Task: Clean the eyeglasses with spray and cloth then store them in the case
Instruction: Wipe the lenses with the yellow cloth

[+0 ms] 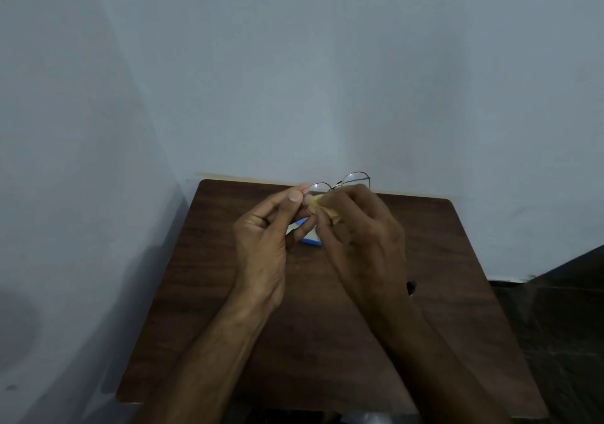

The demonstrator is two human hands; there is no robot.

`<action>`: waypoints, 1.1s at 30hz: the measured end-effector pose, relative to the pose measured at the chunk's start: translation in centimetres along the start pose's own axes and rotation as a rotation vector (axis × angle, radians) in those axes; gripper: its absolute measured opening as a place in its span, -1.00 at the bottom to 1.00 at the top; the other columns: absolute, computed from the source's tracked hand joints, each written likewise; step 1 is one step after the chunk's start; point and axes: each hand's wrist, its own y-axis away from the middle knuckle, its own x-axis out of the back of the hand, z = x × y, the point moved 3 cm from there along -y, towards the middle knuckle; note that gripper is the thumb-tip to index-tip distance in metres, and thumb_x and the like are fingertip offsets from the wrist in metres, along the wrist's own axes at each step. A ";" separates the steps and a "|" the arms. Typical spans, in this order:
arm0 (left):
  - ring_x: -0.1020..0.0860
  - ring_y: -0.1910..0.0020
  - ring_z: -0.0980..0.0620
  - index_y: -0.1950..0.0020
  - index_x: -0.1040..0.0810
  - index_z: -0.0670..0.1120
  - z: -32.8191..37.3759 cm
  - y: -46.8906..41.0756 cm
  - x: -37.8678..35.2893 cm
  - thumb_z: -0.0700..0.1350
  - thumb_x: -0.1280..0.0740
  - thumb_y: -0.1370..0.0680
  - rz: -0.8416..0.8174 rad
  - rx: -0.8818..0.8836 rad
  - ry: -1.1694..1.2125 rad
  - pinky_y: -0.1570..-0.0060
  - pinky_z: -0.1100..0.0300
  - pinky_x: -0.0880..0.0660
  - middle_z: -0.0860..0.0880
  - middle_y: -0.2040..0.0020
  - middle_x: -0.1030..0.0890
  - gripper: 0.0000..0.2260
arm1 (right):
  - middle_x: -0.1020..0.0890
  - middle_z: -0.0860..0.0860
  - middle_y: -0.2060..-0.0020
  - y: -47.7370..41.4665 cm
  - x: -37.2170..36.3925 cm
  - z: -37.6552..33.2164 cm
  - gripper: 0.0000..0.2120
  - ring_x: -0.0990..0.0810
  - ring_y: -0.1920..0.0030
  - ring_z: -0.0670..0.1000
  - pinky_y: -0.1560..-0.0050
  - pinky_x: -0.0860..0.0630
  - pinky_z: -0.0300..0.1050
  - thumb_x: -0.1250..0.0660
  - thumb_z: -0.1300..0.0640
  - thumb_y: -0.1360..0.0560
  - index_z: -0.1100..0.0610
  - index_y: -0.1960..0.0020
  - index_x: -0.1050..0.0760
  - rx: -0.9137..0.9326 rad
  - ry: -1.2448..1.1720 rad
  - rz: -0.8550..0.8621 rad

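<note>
Thin red-rimmed eyeglasses point(356, 180) are held up above the far half of a dark wooden table point(441, 260). My left hand point(264, 237) pinches the rim of the left lens between thumb and fingers. My right hand point(362, 234) presses a small yellow cloth point(315, 203) against that same lens. The other lens sticks out above my right hand. A blue and white object point(312, 239) lies on the table under my hands, mostly hidden; I cannot tell whether it is the case. No spray bottle is visible.
The table stands against a pale wall point(294, 80) at the back and left. A small dark hole point(412, 287) marks the tabletop beside my right wrist. Dark floor point(562, 325) lies to the right of the table.
</note>
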 end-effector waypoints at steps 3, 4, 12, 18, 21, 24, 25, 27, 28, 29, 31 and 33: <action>-0.73 -0.09 -0.12 -0.19 -0.75 -0.18 0.1 0.0 0.0 -0.14 -0.43 -0.64 -0.017 -0.021 -0.031 -0.01 0.11 -0.68 -0.21 -0.08 -0.76 -0.81 | -0.66 0.05 0.03 -1.4 0.4 0.8 -0.98 -0.63 0.07 0.11 0.14 -0.59 0.11 -0.47 0.25 -0.56 0.18 0.01 -0.67 -0.056 0.026 0.057; -0.73 -0.09 -0.11 -0.18 -0.75 -0.17 0.2 0.0 -0.1 -0.14 -0.44 -0.63 -0.015 -0.025 -0.039 0.00 0.12 -0.68 -0.20 -0.07 -0.76 -0.81 | -0.66 0.05 0.02 -1.7 0.4 0.7 -0.96 -0.63 0.07 0.10 0.15 -0.60 0.11 -0.48 0.24 -0.56 0.18 -0.01 -0.68 -0.053 0.019 0.058; -0.74 -0.07 -0.14 -0.19 -0.73 -0.23 0.8 0.0 -0.6 -0.17 -0.43 -0.61 -0.031 -0.075 -0.067 0.01 0.09 -0.70 -0.22 -0.01 -0.76 -0.79 | -0.65 0.01 0.04 -2.1 0.7 1.3 -0.95 -0.64 0.10 0.01 0.15 -0.61 0.03 -0.49 0.23 -0.57 0.16 -0.02 -0.70 -0.073 -0.051 0.115; -0.73 -0.07 -0.15 -0.19 -0.73 -0.23 0.9 0.0 -0.7 -0.17 -0.41 -0.63 -0.026 -0.064 -0.083 0.07 0.14 -0.67 -0.20 -0.06 -0.76 -0.80 | -0.63 0.00 0.05 -1.6 0.3 -0.2 -0.96 -0.62 0.10 -0.02 0.14 -0.59 -0.02 -0.46 0.19 -0.59 0.15 -0.01 -0.68 0.021 -0.070 0.055; -0.73 -0.13 -0.18 -0.22 -0.72 -0.21 0.7 0.0 -0.9 -0.14 -0.41 -0.62 -0.036 -0.065 -0.088 -0.06 0.02 -0.70 -0.20 -0.07 -0.76 -0.77 | -0.64 0.01 0.06 -2.4 0.7 1.1 -0.96 -0.60 0.13 -0.04 0.16 -0.60 0.01 -0.49 0.20 -0.57 0.16 -0.01 -0.69 -0.077 -0.082 0.098; -0.74 -0.09 -0.11 -0.19 -0.75 -0.17 0.7 0.0 -1.0 -0.16 -0.42 -0.64 0.000 -0.052 -0.067 0.07 0.15 -0.68 -0.16 -0.09 -0.77 -0.81 | -0.62 -0.02 0.04 -1.9 0.3 0.1 -0.96 -0.59 0.11 -0.04 0.16 -0.59 -0.04 -0.46 0.18 -0.58 0.14 0.00 -0.67 -0.011 -0.064 0.037; -0.73 -0.08 -0.10 -0.19 -0.75 -0.16 0.7 -0.1 -1.0 -0.16 -0.42 -0.64 0.013 -0.046 -0.067 0.12 0.19 -0.65 -0.15 -0.11 -0.77 -0.82 | -0.62 -0.03 0.03 -1.4 0.1 -0.3 -0.97 -0.60 0.10 -0.03 0.15 -0.58 -0.05 -0.46 0.18 -0.58 0.12 0.00 -0.67 0.015 -0.059 0.001; -0.72 -0.04 -0.09 -0.18 -0.75 -0.16 0.6 -0.2 -1.0 -0.15 -0.42 -0.64 0.032 -0.038 -0.054 0.15 0.21 -0.63 -0.15 -0.10 -0.77 -0.82 | -0.62 -0.04 0.03 -0.7 0.0 -0.4 -0.97 -0.61 0.09 -0.01 0.15 -0.57 -0.03 -0.47 0.19 -0.56 0.11 0.00 -0.67 0.017 -0.051 -0.028; -0.71 -0.02 -0.08 -0.17 -0.75 -0.17 0.7 -0.2 -0.9 -0.15 -0.42 -0.64 0.036 -0.035 -0.038 0.14 0.21 -0.64 -0.15 -0.06 -0.77 -0.82 | -0.62 -0.03 0.05 -0.7 0.1 0.0 -0.97 -0.61 0.10 0.01 0.16 -0.57 -0.01 -0.48 0.21 -0.54 0.12 0.02 -0.66 -0.002 -0.049 -0.010; -0.71 -0.01 -0.07 -0.17 -0.76 -0.17 0.7 -0.2 -0.9 -0.16 -0.42 -0.64 0.034 -0.032 -0.023 0.10 0.20 -0.65 -0.15 -0.03 -0.77 -0.82 | -0.62 -0.02 0.06 -1.0 0.2 0.5 -0.97 -0.61 0.11 0.02 0.17 -0.56 0.01 -0.48 0.22 -0.54 0.13 0.04 -0.66 -0.027 -0.043 0.024; -0.72 -0.01 -0.05 -0.16 -0.76 -0.17 0.7 -0.2 -0.9 -0.17 -0.41 -0.64 0.027 -0.024 -0.006 0.04 0.17 -0.67 -0.15 0.02 -0.76 -0.82 | -0.63 -0.01 0.07 -1.7 0.4 1.0 -0.96 -0.62 0.10 0.03 0.16 -0.56 0.01 -0.48 0.25 -0.54 0.14 0.07 -0.65 -0.057 -0.033 0.088; -0.72 0.02 -0.02 -0.14 -0.77 -0.15 0.9 -0.2 -0.8 -0.17 -0.41 -0.64 0.037 -0.015 0.010 0.05 0.18 -0.67 -0.15 0.02 -0.76 -0.84 | -0.63 0.01 0.05 -1.9 0.4 0.5 -0.98 -0.62 0.08 0.04 0.13 -0.56 0.00 -0.46 0.24 -0.55 0.15 0.05 -0.65 -0.028 -0.035 0.069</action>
